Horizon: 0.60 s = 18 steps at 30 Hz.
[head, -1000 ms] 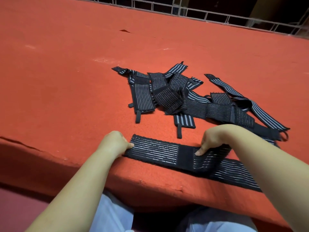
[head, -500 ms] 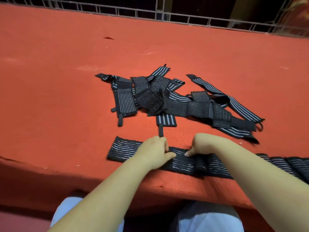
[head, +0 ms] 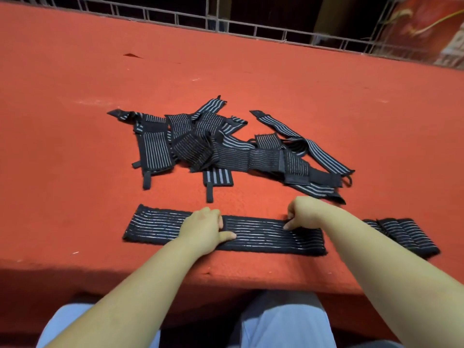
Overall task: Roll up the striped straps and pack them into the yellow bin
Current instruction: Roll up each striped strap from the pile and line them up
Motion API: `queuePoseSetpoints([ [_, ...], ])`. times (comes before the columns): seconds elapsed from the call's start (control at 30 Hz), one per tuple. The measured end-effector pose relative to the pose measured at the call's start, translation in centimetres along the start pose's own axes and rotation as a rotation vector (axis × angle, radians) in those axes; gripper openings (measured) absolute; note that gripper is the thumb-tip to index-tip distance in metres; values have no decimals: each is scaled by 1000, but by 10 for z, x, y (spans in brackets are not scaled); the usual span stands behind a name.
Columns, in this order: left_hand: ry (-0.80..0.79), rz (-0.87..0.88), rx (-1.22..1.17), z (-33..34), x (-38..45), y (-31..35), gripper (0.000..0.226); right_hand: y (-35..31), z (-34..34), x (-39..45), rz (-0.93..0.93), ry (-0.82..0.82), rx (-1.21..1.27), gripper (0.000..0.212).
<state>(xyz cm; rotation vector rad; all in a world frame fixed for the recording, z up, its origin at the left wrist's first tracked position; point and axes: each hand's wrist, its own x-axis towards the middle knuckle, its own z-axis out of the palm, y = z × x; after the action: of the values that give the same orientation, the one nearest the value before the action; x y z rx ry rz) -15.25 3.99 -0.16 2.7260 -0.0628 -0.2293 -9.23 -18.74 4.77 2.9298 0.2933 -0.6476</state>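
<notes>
A workroom or packing area, by the look of it: a wide counter covered in red felt fills the view. A metal wire grid lines its far edge at 12 o'clock, dim space behind.

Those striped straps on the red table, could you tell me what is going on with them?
A person is flattening one long strap along the table's near edge: the left hand rests on its middle, the right hand pinches it further right. Nothing is rolled yet. A loose pile of straps waits behind. No yellow bin shows.
</notes>
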Motion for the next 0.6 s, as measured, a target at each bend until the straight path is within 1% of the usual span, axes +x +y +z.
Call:
queuePoseSetpoints([
  [0.07,56,18,-66,1,-7,-5,25,-6,-1,0,10,52,10,27],
  [0.13,137,-28,-120,-5,-13,-18,17,-15,0,2,-11,95,155,32],
  [0.2,280,-168,-120,-13,-18,-40,20,-32,4,2,-73,101,323,31],
  [0.27,434,-373,-100,-19,-27,-63,29,-54,9,2,-146,107,399,32],
  [0.3,486,-475,-109,-22,-32,-74,34,-65,11,2,-177,116,417,34],
  [0.37,517,-637,-165,-27,-40,-92,44,-88,13,2,-235,141,460,38],
  [0.4,502,-677,-192,-28,-43,-100,46,-100,14,3,-264,155,483,40],
  [0.43,468,-679,-220,-29,-44,-106,43,-112,16,4,-288,165,500,41],
  [0.47,419,-640,-255,-31,-43,-109,37,-122,18,5,-313,174,519,44],
  [0.53,352,-487,-343,-36,-45,-105,18,-140,18,5,-367,192,568,52],
  [0.6,353,-284,-421,-46,-47,-93,4,-156,13,3,-432,228,706,64],
])
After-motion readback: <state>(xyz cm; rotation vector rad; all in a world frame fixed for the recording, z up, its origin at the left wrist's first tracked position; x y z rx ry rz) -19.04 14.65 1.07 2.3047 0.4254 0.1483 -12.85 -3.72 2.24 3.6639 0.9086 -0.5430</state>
